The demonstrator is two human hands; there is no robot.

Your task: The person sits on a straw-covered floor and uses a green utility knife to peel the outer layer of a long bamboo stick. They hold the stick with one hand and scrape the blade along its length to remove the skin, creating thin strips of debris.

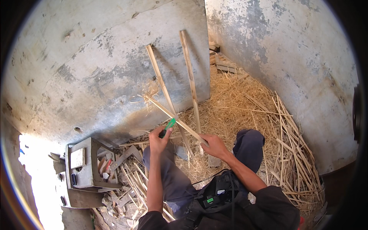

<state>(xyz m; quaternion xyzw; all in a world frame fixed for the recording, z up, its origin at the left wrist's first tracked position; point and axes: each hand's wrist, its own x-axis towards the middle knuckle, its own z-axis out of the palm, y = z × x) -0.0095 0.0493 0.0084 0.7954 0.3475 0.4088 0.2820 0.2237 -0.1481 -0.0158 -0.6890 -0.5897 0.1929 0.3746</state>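
My right hand (214,145) is closed around the near end of a pale, flat wooden stick (161,105). The stick slants away to the upper left, and thin curled shavings (151,90) cling about its far end. In my left hand (158,141) is a small green-and-black hand tool (171,123), its green end against the stick's middle; its exact kind does not show. Behind the held stick, a second stick (157,68) leans on the wall and passes beneath it. To the right of that, a third stick (188,63) also leans there.
Straw-like shavings (237,96) cover the floor ahead. A long pile of thin sticks (293,149) lies along the right. At left, a worn wooden stool (82,165) lies beside scraps and more sticks (134,180). Stained walls (96,61) rise close ahead and right.
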